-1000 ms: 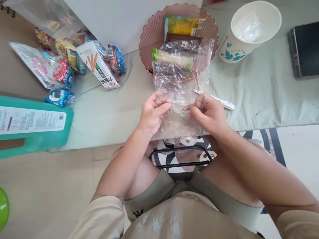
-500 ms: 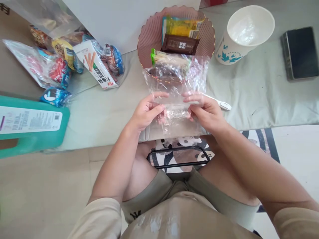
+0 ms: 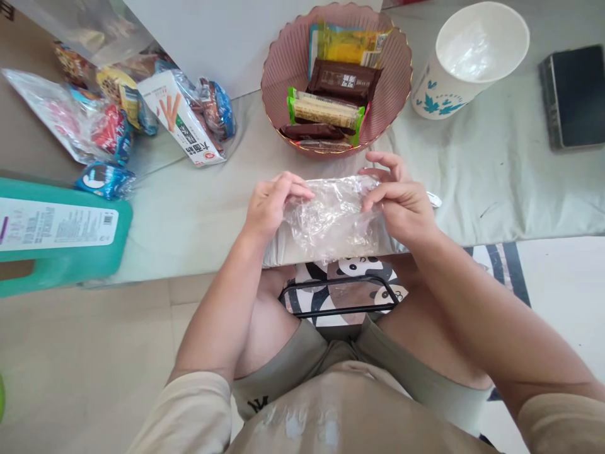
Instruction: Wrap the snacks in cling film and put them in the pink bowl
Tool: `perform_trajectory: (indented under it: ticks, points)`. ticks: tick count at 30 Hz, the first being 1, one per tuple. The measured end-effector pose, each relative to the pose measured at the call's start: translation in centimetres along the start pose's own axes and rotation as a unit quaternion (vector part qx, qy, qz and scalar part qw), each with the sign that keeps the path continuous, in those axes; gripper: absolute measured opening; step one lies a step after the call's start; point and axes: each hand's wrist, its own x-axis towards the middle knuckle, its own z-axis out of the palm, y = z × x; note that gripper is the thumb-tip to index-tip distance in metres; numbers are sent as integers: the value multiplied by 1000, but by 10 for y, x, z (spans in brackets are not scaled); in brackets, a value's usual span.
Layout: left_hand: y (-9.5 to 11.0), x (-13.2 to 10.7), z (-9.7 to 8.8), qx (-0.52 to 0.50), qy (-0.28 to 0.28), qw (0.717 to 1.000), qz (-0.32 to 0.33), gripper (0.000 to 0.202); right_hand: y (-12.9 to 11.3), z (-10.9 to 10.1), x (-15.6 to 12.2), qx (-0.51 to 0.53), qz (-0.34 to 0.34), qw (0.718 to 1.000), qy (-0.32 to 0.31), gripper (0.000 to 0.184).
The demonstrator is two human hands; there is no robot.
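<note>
1 clear bag (image 3: 333, 217): L hand (image 3: 268, 203) fingers pinching edge; R hand's (image 3: 405, 203) part-spread, touching opp. edge.

Pale floor (image 3: 118, 353), probably tiled, beneath cloth-covered table (image 3: 510, 189).

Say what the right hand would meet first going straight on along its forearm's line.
Beyond the clear film it touches, the right hand would probably meet the pink bowl first, at its near rim; height is unclear, so it might pass above.

Seemingly a home, cloth-covered table (image 3: 501, 195), snack bowl (image 3: 283, 75), panda mat (image 3: 347, 294), tiled floor (image 3: 127, 353)
</note>
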Motion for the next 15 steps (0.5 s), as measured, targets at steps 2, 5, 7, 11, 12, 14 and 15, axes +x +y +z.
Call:
perform_trajectory:
  ticks: [2, 5, 7, 11, 12, 14, 15]
  points:
    - [-1, 0, 0, 34, 18, 999, 26, 42, 4, -3, 0, -9, 6, 1000, 14, 18]
    - [-3, 0, -1, 83, 19, 993, 82, 12, 12, -5, -1, 32, 30, 999, 32, 17]
    - [-3, -1, -1, 97, 12, 989, 110, 9, 16, -3, -2, 54, 53, 997, 27, 41]
    - [2, -5, 4, 14, -9, 998, 57, 44, 14, 7, -2, 36, 124, 991, -24, 78]
    - [4, -7, 5, -29, -21, 999, 21, 58, 12, 9, -2, 36, 142, 989, -33, 76]
    - [9, -9, 8, -106, -65, 990, -65, 77, 7, 11, 0, 51, 160, 986, -25, 71]
    - [11, -9, 9, -129, -93, 981, -109, 76, 5, 12, 1, 67, 159, 985, -6, 70]
